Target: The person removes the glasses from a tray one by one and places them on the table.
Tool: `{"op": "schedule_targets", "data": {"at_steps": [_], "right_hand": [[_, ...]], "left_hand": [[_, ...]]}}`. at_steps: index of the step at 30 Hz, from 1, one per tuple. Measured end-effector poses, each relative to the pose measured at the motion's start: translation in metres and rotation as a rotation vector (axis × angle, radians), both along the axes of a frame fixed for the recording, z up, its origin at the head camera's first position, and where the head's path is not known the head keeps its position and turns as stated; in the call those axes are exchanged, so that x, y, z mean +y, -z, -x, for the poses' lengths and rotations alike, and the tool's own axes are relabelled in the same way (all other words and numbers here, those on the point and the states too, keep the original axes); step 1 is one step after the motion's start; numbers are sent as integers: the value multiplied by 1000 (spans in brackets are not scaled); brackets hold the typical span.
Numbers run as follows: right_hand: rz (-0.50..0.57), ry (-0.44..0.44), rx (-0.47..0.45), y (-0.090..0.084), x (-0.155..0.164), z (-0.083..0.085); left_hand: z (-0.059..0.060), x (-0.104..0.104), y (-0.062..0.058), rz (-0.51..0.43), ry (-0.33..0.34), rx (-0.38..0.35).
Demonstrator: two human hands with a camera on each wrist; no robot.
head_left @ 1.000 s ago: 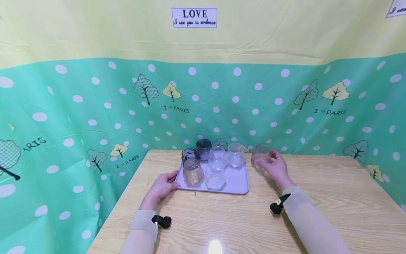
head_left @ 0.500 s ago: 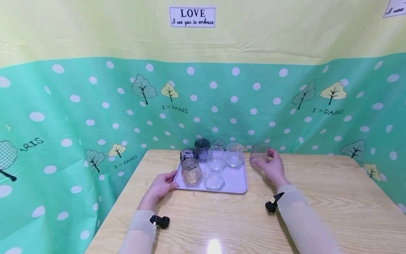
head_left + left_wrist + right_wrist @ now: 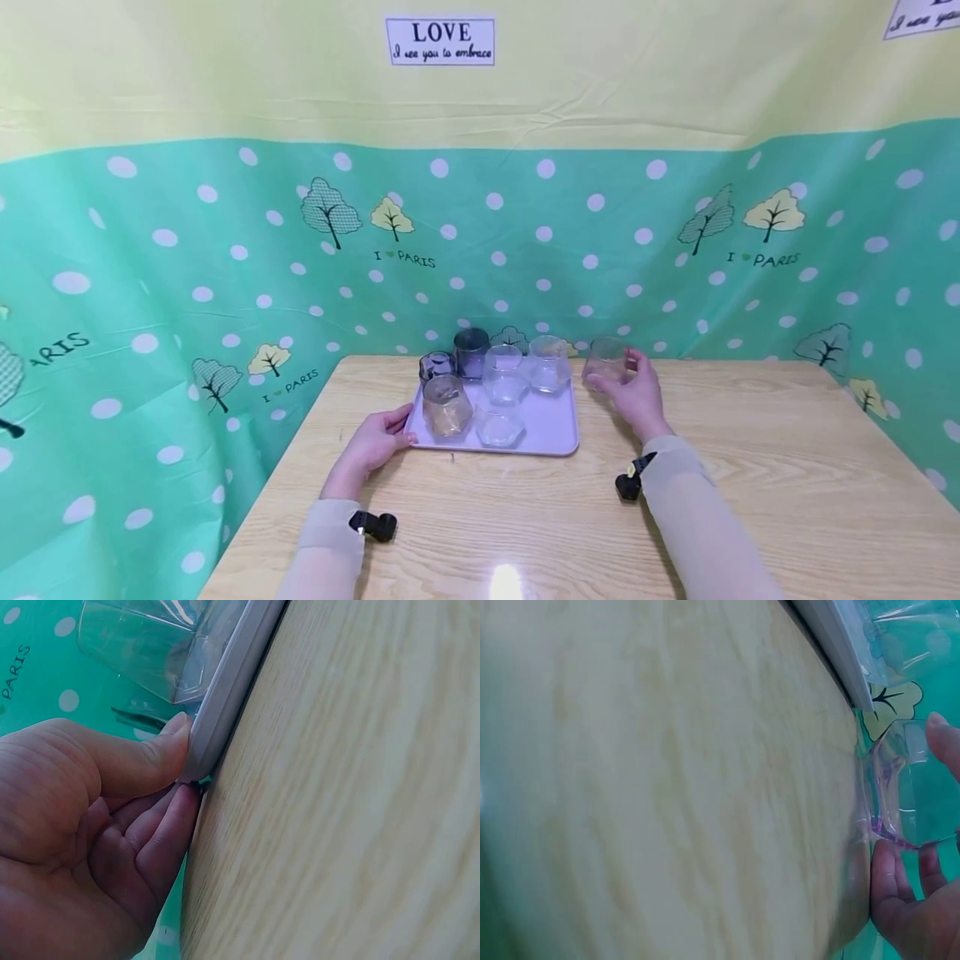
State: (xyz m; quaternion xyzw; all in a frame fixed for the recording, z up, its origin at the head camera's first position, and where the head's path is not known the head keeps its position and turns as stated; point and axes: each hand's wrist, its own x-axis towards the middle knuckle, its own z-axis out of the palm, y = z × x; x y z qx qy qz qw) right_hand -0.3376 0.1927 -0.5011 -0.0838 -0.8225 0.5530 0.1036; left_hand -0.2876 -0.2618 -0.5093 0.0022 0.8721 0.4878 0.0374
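A lilac tray [image 3: 552, 422] holds several drinking glasses toward the back of the table. My left hand [image 3: 375, 442] pinches its front left corner, with the thumb on the rim and fingers curled beneath, as the left wrist view shows. Just right of the tray, my right hand [image 3: 639, 398] grips a faintly pink, clear glass [image 3: 603, 360] between thumb and fingers. That glass [image 3: 907, 784] stands upright, apart from the tray. On the tray, an amber glass [image 3: 447, 408] is nearest my left hand, and a low clear glass [image 3: 500, 429] sits at the front middle.
Behind them on the tray are a dark glass [image 3: 472, 354], a low dark wavy-rimmed glass [image 3: 437, 367] and clear glasses [image 3: 505, 375]. A green and yellow curtain [image 3: 480, 250] hangs right behind the wooden table [image 3: 720, 450].
The head view has turned slightly, so everything sits a little farther left in it. My right wrist has shifted slightly left. Both hands keep their holds on the tray and the glass.
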Motion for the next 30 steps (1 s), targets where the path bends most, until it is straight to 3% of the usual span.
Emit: {"op": "schedule_targets", "data": {"at_steps": [30], "right_hand": [[-16, 51, -22, 2, -7, 0]], "left_hand": [[0, -2, -1, -3, 8, -4]]}}
